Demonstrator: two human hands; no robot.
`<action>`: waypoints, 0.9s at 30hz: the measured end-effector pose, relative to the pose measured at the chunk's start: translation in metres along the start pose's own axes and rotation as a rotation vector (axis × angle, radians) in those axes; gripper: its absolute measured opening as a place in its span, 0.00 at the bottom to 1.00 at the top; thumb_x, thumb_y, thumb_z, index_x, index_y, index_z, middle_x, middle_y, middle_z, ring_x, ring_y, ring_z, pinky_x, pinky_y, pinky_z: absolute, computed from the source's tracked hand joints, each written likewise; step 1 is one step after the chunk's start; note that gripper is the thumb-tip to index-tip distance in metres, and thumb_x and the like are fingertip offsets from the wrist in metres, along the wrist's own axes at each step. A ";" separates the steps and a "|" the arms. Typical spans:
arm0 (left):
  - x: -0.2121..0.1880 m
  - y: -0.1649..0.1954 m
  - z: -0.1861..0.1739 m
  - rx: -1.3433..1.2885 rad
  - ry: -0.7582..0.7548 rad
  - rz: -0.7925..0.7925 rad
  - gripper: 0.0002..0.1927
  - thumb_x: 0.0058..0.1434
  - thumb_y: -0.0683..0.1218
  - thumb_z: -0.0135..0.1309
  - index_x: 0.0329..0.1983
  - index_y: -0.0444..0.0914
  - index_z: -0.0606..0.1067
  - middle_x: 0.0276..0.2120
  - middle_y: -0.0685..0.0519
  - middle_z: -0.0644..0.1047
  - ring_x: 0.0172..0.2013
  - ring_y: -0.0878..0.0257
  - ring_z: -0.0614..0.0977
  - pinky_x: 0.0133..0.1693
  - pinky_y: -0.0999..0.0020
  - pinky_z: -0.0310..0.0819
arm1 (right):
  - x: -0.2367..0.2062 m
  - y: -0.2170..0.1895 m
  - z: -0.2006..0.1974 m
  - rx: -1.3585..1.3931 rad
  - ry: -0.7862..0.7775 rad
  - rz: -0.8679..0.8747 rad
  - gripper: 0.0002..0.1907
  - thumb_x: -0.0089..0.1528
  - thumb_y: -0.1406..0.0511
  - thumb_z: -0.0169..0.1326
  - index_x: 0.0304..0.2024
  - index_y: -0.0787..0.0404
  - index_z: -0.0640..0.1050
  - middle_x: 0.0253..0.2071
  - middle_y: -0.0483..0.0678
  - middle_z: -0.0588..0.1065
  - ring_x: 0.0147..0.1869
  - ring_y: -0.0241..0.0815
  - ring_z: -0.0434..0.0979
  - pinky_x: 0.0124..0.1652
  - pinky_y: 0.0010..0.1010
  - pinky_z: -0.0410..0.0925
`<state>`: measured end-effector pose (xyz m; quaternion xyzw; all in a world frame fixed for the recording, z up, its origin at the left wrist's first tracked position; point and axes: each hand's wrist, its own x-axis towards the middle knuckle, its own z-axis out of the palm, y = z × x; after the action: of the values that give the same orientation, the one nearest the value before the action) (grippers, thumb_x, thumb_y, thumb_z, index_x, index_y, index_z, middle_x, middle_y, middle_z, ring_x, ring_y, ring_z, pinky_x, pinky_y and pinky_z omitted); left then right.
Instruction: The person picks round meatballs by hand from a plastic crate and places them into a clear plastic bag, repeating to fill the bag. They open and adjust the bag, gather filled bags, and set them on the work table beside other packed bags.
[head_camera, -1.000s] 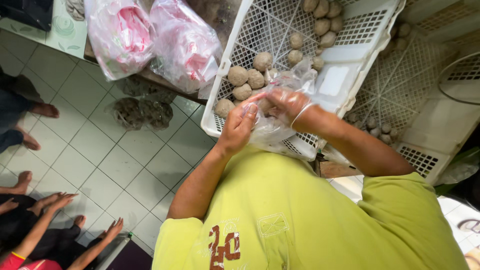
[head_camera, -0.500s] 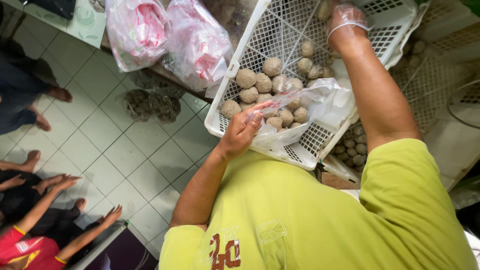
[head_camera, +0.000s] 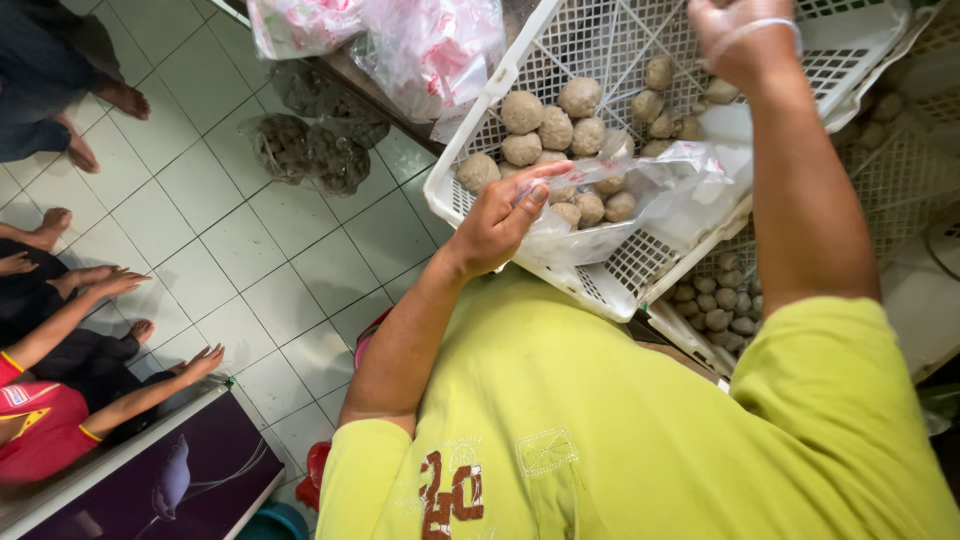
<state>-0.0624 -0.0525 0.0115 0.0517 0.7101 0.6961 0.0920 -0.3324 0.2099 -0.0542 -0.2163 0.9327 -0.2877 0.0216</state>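
Observation:
My left hand (head_camera: 500, 215) pinches the rim of a clear plastic bag (head_camera: 650, 195) and holds it open over a white lattice basket (head_camera: 455, 205). Several grey-brown balls (head_camera: 545, 125) lie in the basket, and a few sit inside the bag. My right hand (head_camera: 742, 42) is raised over the far part of the basket, at the frame's top edge. A thin band circles it. Its fingers are curled and partly cut off, so what they hold is hidden. My yellow-green shirt fills the lower frame.
A second white basket (head_camera: 690, 335) with smaller balls sits below on the right. Pink-and-white filled bags (head_camera: 430, 40) rest at the top, and clear bags of dark lumps (head_camera: 310, 150) lie on the tiled floor. People sit on the floor at left (head_camera: 60, 330). A dark purple panel (head_camera: 170, 480) is at lower left.
My right hand left the bag and rose to the far part of the basket. My left hand keeps hold of the bag, which now hangs open.

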 end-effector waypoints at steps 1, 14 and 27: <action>0.000 -0.001 0.000 0.005 -0.004 0.010 0.22 0.79 0.53 0.42 0.68 0.37 0.71 0.27 0.63 0.65 0.30 0.75 0.64 0.32 0.76 0.61 | -0.019 -0.011 -0.016 0.483 -0.088 0.078 0.10 0.68 0.61 0.60 0.43 0.62 0.78 0.39 0.51 0.77 0.38 0.45 0.76 0.34 0.37 0.69; -0.005 -0.017 0.001 0.000 -0.111 0.129 0.20 0.78 0.50 0.44 0.66 0.36 0.73 0.24 0.65 0.61 0.27 0.76 0.60 0.29 0.75 0.55 | -0.187 -0.135 -0.006 -0.249 -0.021 -0.029 0.27 0.62 0.52 0.65 0.57 0.59 0.78 0.51 0.57 0.77 0.50 0.56 0.80 0.47 0.45 0.73; -0.011 0.008 -0.014 -0.171 -0.022 0.224 0.27 0.69 0.41 0.57 0.69 0.33 0.64 0.32 0.61 0.67 0.31 0.75 0.67 0.32 0.77 0.62 | -0.238 -0.097 -0.052 1.153 0.285 0.517 0.09 0.72 0.61 0.58 0.42 0.61 0.79 0.36 0.49 0.79 0.39 0.44 0.79 0.41 0.41 0.72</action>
<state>-0.0553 -0.0682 0.0203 0.1302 0.6372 0.7592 0.0254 -0.0873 0.2641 0.0223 0.1020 0.6445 -0.7537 0.0789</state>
